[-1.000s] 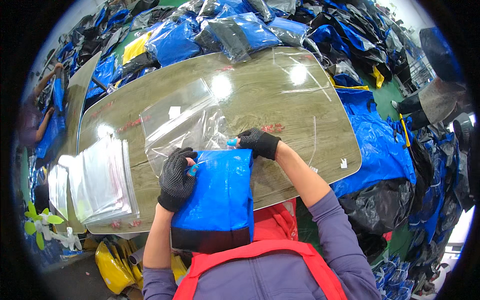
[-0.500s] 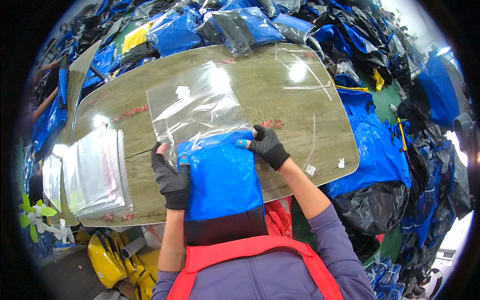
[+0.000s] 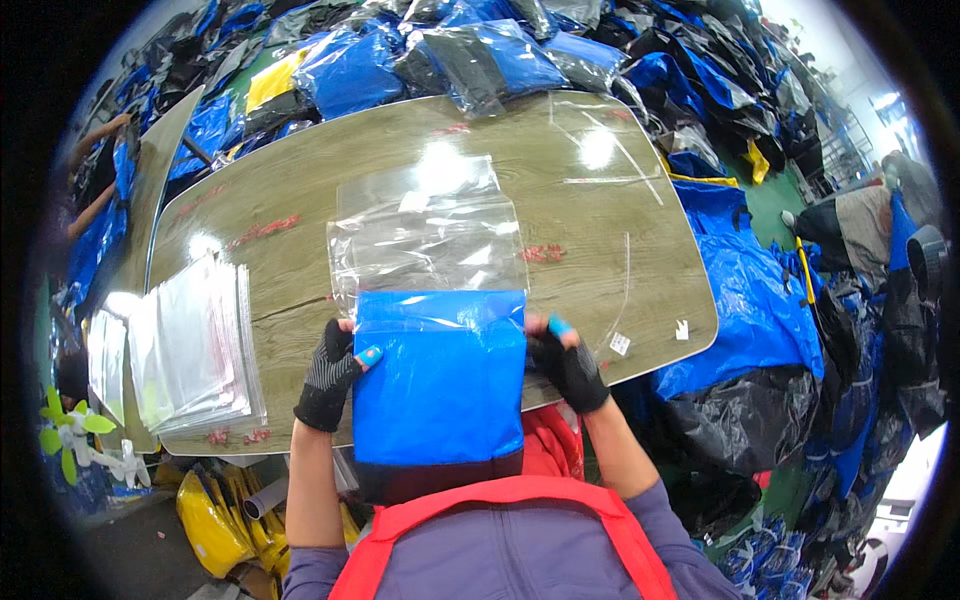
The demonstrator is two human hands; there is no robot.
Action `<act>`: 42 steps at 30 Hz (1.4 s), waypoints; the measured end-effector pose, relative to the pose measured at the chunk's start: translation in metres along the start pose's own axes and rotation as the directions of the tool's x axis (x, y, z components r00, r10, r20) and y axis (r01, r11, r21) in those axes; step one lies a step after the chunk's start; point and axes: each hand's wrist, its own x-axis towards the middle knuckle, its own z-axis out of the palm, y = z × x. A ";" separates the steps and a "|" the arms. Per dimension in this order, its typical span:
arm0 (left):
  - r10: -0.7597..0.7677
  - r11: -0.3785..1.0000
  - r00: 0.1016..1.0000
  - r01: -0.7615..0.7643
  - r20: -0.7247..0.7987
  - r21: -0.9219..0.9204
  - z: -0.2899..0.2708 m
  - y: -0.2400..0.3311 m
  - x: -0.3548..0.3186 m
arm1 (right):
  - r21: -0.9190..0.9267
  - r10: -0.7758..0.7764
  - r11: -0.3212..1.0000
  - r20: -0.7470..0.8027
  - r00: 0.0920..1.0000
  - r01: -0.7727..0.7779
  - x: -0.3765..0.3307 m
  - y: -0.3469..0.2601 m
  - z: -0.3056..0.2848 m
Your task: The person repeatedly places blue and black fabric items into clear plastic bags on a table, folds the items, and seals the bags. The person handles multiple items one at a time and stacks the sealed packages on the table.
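Note:
A folded blue bag point(image 3: 440, 385) with a black lower end lies at the table's near edge, its far end inside the mouth of a clear plastic bag point(image 3: 430, 250). That plastic lies crinkled on the table beyond it. My left hand point(image 3: 335, 375), in a dark fingerless glove, grips the left side of the plastic mouth, thumb on top of the blue bag. At the opposite side my right hand point(image 3: 570, 365) is curled at the plastic's right edge, thumb raised; its other fingers are partly hidden. Blue coverings show on both thumbs.
A stack of clear plastic bags point(image 3: 195, 345) lies on the left of the wood-patterned table point(image 3: 600, 260). Packed blue bags point(image 3: 350, 75) crowd the far edge. A blue and black bag point(image 3: 740, 300) hangs at right. Another person's arm point(image 3: 95, 210) shows at far left.
The clear plastic has straightened and shifted right, and more of the blue bag's far end sits within it. My right hand has moved outward and nearer; my left hand moved slightly left and nearer.

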 end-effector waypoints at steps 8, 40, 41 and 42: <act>0.036 0.965 0.978 -0.088 -0.207 -0.246 0.002 0.009 0.003 | -0.423 -0.001 0.906 0.071 0.998 0.031 -0.038 0.023 0.043; 0.427 0.620 0.898 -0.202 -0.109 0.759 0.047 -0.013 -0.013 | -0.747 -0.038 0.660 -0.138 0.990 -0.079 -0.073 0.037 -0.013; 0.365 0.591 0.931 -0.210 -0.027 0.779 0.045 -0.005 0.000 | -0.742 -0.045 0.667 -0.126 0.991 -0.064 -0.073 0.037 -0.014; 0.353 0.562 0.935 -0.251 0.046 0.788 0.046 -0.001 0.008 | -0.740 -0.076 0.671 -0.132 0.988 -0.047 -0.074 0.037 -0.014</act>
